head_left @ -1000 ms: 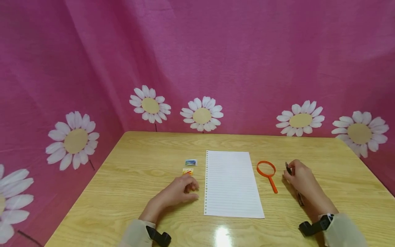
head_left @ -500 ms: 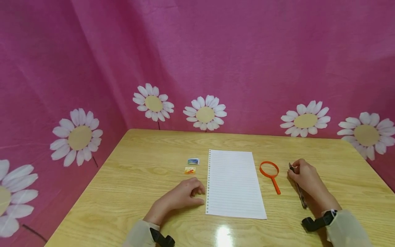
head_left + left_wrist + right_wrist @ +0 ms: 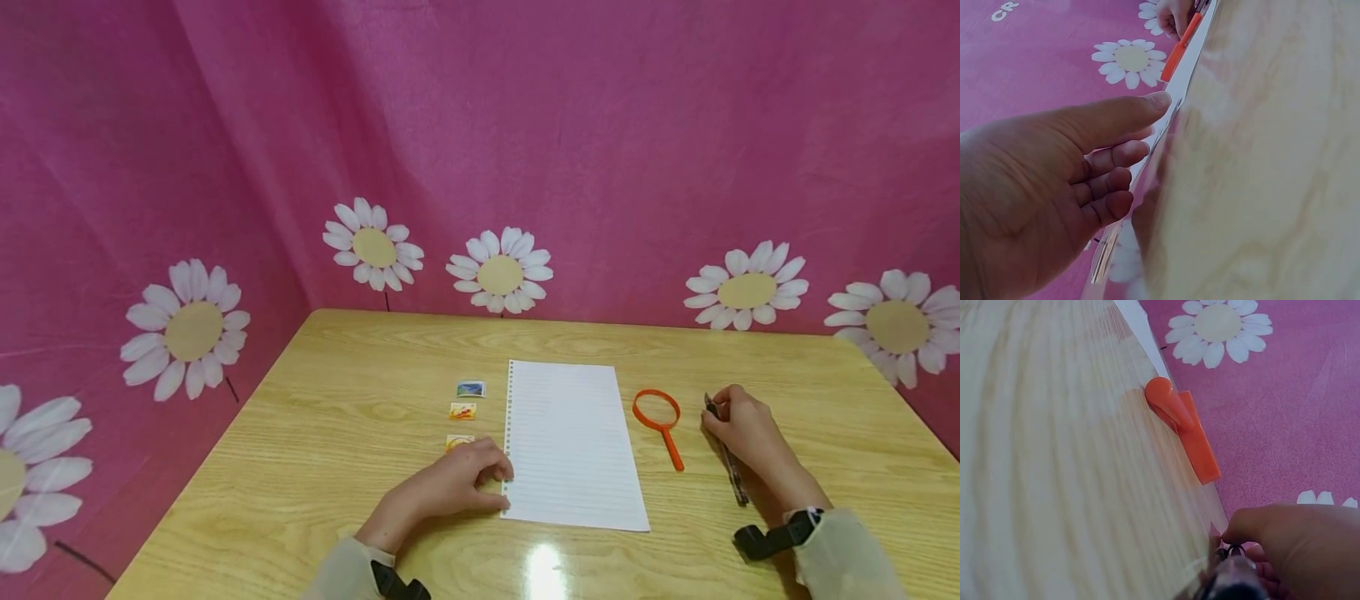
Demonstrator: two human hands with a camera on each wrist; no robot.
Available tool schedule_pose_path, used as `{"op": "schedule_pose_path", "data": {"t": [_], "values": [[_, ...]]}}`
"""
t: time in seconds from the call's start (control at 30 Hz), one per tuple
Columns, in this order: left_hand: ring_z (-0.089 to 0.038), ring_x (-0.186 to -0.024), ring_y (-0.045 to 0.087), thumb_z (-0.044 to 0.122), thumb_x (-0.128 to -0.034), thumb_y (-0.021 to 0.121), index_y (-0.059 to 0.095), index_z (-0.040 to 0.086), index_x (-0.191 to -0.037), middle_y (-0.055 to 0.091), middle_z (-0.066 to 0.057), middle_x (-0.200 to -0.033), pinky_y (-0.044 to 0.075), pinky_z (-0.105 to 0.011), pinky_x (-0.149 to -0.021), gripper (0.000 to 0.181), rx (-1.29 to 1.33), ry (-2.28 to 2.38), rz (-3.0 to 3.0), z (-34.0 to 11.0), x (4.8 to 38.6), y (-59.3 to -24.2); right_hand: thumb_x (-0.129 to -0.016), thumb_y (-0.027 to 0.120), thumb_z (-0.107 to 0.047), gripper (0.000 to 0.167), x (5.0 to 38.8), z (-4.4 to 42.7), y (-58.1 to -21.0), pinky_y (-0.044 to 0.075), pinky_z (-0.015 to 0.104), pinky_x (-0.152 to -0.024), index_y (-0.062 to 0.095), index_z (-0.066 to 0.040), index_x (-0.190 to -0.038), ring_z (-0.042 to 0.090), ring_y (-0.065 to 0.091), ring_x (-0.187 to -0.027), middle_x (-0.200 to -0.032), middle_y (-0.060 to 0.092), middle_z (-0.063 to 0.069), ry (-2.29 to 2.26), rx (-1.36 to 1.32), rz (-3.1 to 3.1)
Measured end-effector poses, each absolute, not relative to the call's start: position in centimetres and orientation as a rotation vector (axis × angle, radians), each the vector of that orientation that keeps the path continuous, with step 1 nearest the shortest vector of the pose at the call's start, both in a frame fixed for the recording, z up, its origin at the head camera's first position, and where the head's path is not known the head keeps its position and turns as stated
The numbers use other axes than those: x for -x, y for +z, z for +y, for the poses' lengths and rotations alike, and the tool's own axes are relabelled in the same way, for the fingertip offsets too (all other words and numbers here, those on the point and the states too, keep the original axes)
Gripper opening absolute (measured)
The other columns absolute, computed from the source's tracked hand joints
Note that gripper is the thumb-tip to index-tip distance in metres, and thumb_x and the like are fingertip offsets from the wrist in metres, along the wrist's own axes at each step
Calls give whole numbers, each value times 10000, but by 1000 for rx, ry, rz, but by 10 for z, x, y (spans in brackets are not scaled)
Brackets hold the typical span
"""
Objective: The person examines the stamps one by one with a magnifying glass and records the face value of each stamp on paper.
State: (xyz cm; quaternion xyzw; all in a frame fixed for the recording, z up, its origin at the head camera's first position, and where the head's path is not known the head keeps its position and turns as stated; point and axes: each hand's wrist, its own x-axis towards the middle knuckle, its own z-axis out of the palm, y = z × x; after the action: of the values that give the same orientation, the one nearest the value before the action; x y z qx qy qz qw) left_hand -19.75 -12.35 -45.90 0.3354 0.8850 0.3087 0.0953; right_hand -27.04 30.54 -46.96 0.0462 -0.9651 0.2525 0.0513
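A lined sheet of paper (image 3: 570, 450) lies mid-table. At its lower left edge is my left hand (image 3: 453, 483), fingers loosely bent, thumb and fingertips at the punched margin; the left wrist view shows nothing gripped in this hand (image 3: 1054, 181). To the right, my right hand (image 3: 753, 433) pinches a dark pen (image 3: 731, 471) near its far end, the pen slanting back beneath the hand. In the right wrist view the pen (image 3: 1235, 578) is blurred below the fingers of the hand (image 3: 1300, 550). An orange magnifying glass (image 3: 671, 446) lies between paper and right hand.
Left of the paper lie a blue card (image 3: 471, 389), a yellow card (image 3: 462, 412) and another yellowish card (image 3: 459, 441), partly covered by my left hand. A pink curtain with daisies (image 3: 600, 167) hangs behind the wooden table (image 3: 337, 400).
My left hand has moved right and slightly nearer, reaching the paper's edge and uncovering the yellow cards. The right hand has barely moved, and more of the pen shows than at first.
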Motion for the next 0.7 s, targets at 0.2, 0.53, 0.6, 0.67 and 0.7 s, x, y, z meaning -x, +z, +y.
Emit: {"op": "schedule_pose_path", "data": {"t": [0.2, 0.53, 0.6, 0.67, 0.7], "values": [[-25, -805, 453, 264, -836, 780, 673, 170, -1016, 553, 64, -911, 403, -137, -747, 230, -973, 883, 2600, -122, 196, -459, -878, 619, -94, 303, 270, 304, -471, 465, 382, -634, 464, 122, -1022, 277, 514, -697, -786, 542, 200, 760, -136, -2906], [-12, -818, 466, 274, -833, 783, 669, 179, -1018, 558, 67, -926, 416, -139, -756, 238, -961, 891, 2592, -122, 198, -462, -875, 622, -81, 263, 270, 303, -471, 468, 395, -628, 481, 115, -980, 290, 544, -701, -793, 571, 227, 750, -111, -2878], [-7, -819, 466, 282, -832, 784, 667, 182, -1017, 560, 70, -930, 416, -139, -756, 240, -955, 894, 2588, -123, 198, -462, -871, 618, -78, 255, 269, 303, -471, 466, 394, -621, 481, 113, -970, 290, 545, -692, -783, 567, 223, 748, -115, -2862], [-6, -812, 463, 286, -831, 784, 666, 183, -1016, 561, 69, -930, 413, -139, -747, 243, -959, 895, 2587, -123, 199, -463, -864, 618, -75, 255, 268, 302, -471, 461, 379, -603, 475, 109, -966, 274, 541, -670, -761, 565, 206, 741, -119, -2842], [-6, -809, 461, 286, -831, 784, 665, 183, -1016, 562, 69, -931, 411, -139, -744, 243, -960, 898, 2586, -123, 199, -463, -865, 617, -74, 265, 268, 302, -471, 453, 369, -594, 460, 108, -976, 264, 532, -658, -749, 561, 195, 745, -121, -2835]]}}
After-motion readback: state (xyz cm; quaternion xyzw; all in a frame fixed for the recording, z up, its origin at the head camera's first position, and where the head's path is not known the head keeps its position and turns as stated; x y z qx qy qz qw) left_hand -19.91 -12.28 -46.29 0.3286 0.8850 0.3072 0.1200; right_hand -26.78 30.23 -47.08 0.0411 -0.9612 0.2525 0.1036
